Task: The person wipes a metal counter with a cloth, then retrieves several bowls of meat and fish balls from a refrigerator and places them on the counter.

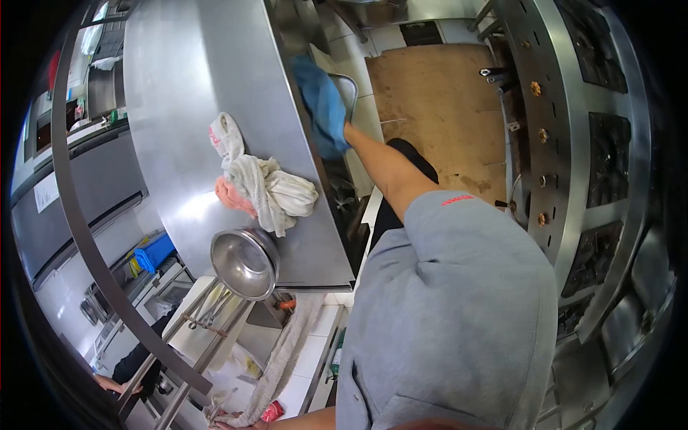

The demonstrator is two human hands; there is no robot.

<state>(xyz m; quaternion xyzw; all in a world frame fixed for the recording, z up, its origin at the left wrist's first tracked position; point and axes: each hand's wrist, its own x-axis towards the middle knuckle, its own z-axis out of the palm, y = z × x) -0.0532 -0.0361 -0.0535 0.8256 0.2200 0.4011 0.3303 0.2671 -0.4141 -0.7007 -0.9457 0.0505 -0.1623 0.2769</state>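
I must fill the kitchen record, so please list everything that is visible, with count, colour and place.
Counter: one, silver, left of centre
Towels: count unclear, whitish, on counter
Pink cloth: one, beside towels
Bowls: stacked, count unclear, silver, counter's corner
Board: one, brown, floor
Stove: one, silver, right
Box: one, blue, left
Blue cloth: one, counter's side
Co-worker's sleeve: one, black, lower left
Shirt: one, grey, own
Left arm: one, bare, bottom edge
Right arm: one, bare, hand hidden at blue cloth

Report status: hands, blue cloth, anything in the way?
Right hand hidden by blue cloth, beside counter. Left hand at bottom edge of view, grip unclear. Metal bowl, bunched white cloths on counter.
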